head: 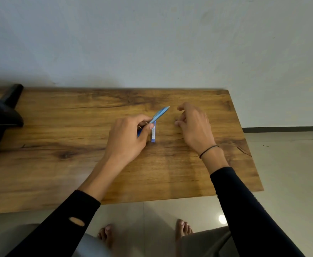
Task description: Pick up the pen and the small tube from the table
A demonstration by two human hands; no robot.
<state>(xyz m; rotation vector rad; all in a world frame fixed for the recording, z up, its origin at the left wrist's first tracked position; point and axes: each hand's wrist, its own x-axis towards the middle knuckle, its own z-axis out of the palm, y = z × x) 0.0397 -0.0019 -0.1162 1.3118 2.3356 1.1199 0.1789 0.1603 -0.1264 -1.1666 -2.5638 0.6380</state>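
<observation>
My left hand (128,135) grips a light blue pen (160,114) between thumb and fingers, its tip pointing up and to the right over the wooden table (59,164). Just right of that hand lies a small blue tube with a white label (153,132), flat on the table. My right hand (192,123) hovers a little to the right of the pen tip, fingers loosely curled and holding nothing. A thin black band circles the right wrist. Both arms wear black sleeves.
A black stand or monitor base (1,115) occupies the table's far left. The table's right edge runs diagonally near my right arm, with pale tiled floor (291,173) beyond. A plain wall (152,43) stands behind the table. Bare feet show below the front edge.
</observation>
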